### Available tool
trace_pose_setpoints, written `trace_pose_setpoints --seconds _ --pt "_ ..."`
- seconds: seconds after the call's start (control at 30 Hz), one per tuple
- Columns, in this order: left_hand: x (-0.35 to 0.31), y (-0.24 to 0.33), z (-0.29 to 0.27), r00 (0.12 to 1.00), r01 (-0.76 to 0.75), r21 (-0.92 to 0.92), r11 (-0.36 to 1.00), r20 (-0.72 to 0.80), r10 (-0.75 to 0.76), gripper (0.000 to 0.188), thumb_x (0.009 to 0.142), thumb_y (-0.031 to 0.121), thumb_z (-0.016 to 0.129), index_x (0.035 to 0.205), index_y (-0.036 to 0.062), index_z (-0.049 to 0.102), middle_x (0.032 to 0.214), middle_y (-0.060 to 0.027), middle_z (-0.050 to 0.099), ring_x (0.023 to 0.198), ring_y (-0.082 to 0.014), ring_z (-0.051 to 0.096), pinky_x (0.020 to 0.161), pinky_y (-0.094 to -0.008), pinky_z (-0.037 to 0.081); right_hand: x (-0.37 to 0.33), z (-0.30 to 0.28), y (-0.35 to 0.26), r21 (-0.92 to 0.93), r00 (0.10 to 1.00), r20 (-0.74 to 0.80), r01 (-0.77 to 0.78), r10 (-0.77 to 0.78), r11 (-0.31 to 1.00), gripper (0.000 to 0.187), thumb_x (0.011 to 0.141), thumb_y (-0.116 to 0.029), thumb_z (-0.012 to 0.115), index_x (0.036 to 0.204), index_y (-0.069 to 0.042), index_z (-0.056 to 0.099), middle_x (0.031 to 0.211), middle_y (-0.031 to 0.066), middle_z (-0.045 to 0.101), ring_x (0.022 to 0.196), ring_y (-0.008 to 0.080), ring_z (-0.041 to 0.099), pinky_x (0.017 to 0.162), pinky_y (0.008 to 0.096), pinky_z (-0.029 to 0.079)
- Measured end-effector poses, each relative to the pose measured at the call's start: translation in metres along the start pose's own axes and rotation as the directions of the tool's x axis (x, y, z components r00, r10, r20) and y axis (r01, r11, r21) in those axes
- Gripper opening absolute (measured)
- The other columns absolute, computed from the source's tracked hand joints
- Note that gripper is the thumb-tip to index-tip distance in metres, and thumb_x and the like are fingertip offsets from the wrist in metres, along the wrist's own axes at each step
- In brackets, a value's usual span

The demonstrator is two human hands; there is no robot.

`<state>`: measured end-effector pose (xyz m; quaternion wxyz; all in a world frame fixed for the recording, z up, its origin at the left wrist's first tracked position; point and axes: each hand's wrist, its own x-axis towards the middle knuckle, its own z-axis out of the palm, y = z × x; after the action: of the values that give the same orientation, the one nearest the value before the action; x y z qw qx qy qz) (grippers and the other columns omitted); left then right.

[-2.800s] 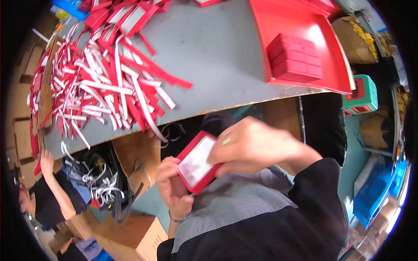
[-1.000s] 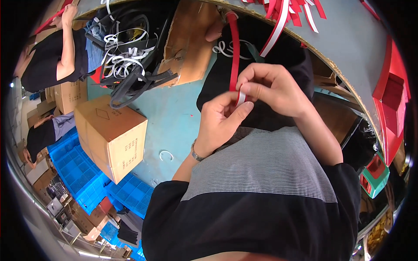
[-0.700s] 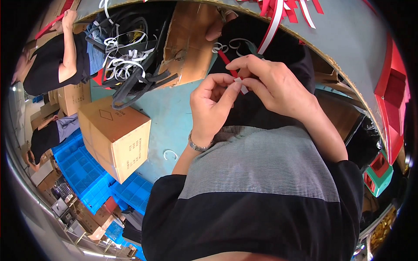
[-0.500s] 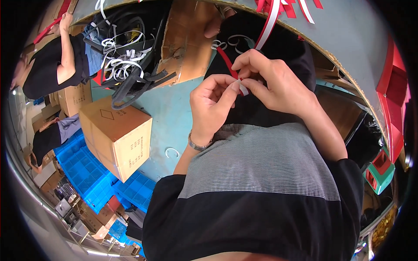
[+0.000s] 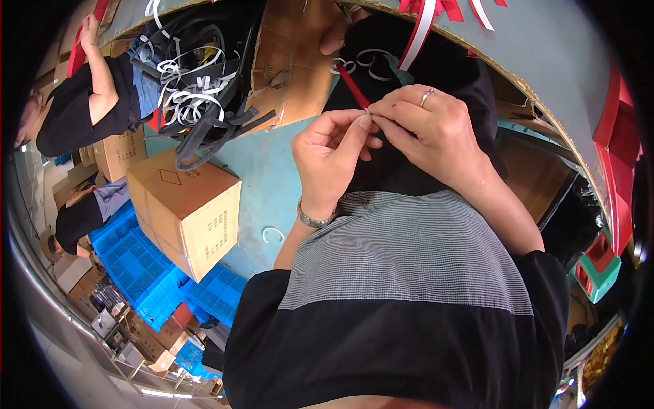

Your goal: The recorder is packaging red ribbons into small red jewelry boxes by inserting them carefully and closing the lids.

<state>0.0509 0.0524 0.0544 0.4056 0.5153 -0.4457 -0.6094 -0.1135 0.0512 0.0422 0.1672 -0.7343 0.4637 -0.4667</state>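
Above my lap, my left hand (image 5: 330, 160) and my right hand (image 5: 432, 129) meet fingertip to fingertip. Between them is the lower end of a narrow red ribbon (image 5: 353, 87), with a small white bit showing at the pinch. The ribbon slants up and left from my fingers, away from my body. Thumb and forefinger of each hand press together on it, and the fingers hide most of that end. Loose white loops (image 5: 344, 66) lie just past the ribbon's upper end.
Red-and-white ribbons (image 5: 419, 33) hang over the grey table's edge (image 5: 504, 61). To the left stand a cardboard box (image 5: 184, 211), blue crates (image 5: 139, 262) and a heap of white and black strips (image 5: 197, 95). A co-worker (image 5: 88, 102) holds a red strip at far left.
My right hand has turned over, its back and ring now showing, and its fingers have closed up to my left fingertips. The white ribbon end that stuck out below is now mostly hidden.
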Motion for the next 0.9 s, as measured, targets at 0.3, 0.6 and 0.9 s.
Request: trace_pose_setpoints --seconds 0.3,0.6,0.9 --pt "-0.002 0.0 0.006 0.995 -0.082 0.17 0.982 -0.042 0.09 0.009 0.084 -0.002 0.061 0.091 -0.0045 0.066 0.077 -0.0069 0.068 0.068 -0.0107 0.066 0.056 -0.0198 0.052 -0.002 0.001 0.002 -0.03 0.999 0.038 0.027 -0.026 0.999 0.014 0.068 -0.007 0.068 0.08 -0.001 0.063 0.072 0.0077 0.06 0.068 0.0239 0.062 0.06 0.0325 0.051" --pt "0.0 -0.001 0.006 0.86 -0.444 0.627 0.64 0.098 0.501 0.008 0.073 -0.002 0.068 0.081 -0.0017 0.067 0.069 -0.0072 0.067 0.058 -0.0117 0.063 0.051 -0.022 0.048 -0.003 0.0 0.002 -0.091 0.991 0.094 0.1 -0.091 0.991 0.01 0.066 -0.008 0.065 0.072 -0.002 0.061 0.066 0.0082 0.056 0.064 0.0235 0.06 0.056 0.0331 0.05" --pt "0.006 0.008 -0.007 0.999 -0.034 -0.463 0.886 -0.032 0.022 0.01 0.087 0.006 0.058 0.092 -0.0003 0.062 0.079 -0.0088 0.066 0.063 -0.0131 0.063 0.054 -0.0236 0.052 -0.015 -0.012 0.026 0.743 0.512 0.306 -0.656 0.803 0.135 0.014 0.08 -0.015 0.065 0.083 -0.001 0.064 0.07 0.0037 0.061 0.053 0.0077 0.055 0.047 0.0194 0.038"
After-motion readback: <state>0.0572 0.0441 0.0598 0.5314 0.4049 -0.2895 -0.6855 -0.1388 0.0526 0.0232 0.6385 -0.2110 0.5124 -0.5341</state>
